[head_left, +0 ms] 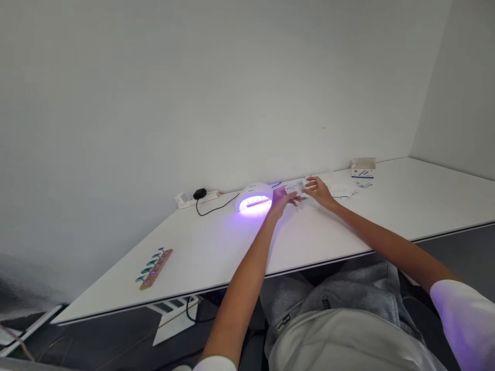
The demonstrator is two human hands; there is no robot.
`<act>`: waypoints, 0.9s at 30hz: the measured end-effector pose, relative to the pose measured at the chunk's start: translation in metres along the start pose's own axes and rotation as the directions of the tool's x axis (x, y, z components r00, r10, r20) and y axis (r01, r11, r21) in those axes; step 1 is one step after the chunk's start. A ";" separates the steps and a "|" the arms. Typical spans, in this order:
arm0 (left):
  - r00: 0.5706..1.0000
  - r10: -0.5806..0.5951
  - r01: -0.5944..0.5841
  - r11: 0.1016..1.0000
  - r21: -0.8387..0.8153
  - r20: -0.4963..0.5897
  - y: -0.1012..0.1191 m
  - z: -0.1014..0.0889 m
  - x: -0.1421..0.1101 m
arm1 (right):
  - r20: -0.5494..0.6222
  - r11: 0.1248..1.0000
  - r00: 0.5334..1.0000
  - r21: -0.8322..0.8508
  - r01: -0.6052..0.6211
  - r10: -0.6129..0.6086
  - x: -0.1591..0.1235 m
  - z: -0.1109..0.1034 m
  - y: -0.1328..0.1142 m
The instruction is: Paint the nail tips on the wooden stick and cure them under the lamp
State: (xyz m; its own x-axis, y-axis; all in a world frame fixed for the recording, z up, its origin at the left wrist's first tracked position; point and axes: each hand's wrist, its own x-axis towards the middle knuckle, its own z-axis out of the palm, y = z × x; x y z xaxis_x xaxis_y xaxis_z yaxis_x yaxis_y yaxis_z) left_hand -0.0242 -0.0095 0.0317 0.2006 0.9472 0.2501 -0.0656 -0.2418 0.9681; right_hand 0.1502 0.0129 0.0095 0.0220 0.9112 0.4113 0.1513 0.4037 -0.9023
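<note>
Both my arms reach far across the white table (pixel 216 252). My left hand (pixel 281 198) is closed on the left end of a small white box (pixel 296 186), right beside a glowing purple nail lamp (pixel 254 198). My right hand (pixel 319 189) touches the box's right end, its fingers partly curled around it. The box is held just above the tabletop, near the wall.
A power strip with a black plug (pixel 199 196) lies against the wall left of the lamp. A wooden strip with painted nail tips (pixel 154 268) sits near the table's front left. White packets (pixel 342 190) and a small carton (pixel 362 168) lie to the right.
</note>
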 end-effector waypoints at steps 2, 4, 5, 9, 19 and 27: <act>1.000 -0.006 0.006 1.000 0.023 -0.006 -0.001 0.000 0.000 | 0.067 0.992 0.996 -0.101 0.069 -0.062 -0.003 0.002 -0.002; 1.000 -0.017 0.016 0.999 0.052 0.023 -0.002 0.001 -0.001 | 0.175 0.989 0.980 -0.099 0.112 -0.094 -0.009 0.005 -0.005; 0.999 -0.020 0.017 0.998 0.066 0.049 -0.002 0.001 -0.001 | 0.220 0.990 0.970 -0.078 0.122 -0.102 -0.011 0.007 -0.008; 0.984 -0.029 0.013 0.995 0.095 0.173 -0.004 0.001 -0.003 | 0.295 0.989 0.946 -0.021 0.148 -0.135 -0.018 0.012 -0.015; 0.991 -0.068 0.053 0.991 0.120 0.118 -0.003 0.001 -0.001 | 0.197 0.980 0.969 -0.104 0.171 -0.148 -0.013 0.009 -0.011; 0.986 0.110 -0.086 0.979 0.184 -0.126 -0.006 -0.001 0.003 | 0.177 0.960 0.974 -0.218 0.178 -0.141 -0.008 0.002 -0.011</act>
State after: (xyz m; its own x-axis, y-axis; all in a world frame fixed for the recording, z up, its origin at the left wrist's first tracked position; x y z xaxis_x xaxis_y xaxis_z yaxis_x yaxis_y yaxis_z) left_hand -0.0239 -0.0047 0.0272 0.0679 0.9337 0.3516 0.0983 -0.3570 0.9289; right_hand 0.1464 0.0017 0.0161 -0.1747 0.8453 0.5049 0.3643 0.5319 -0.7645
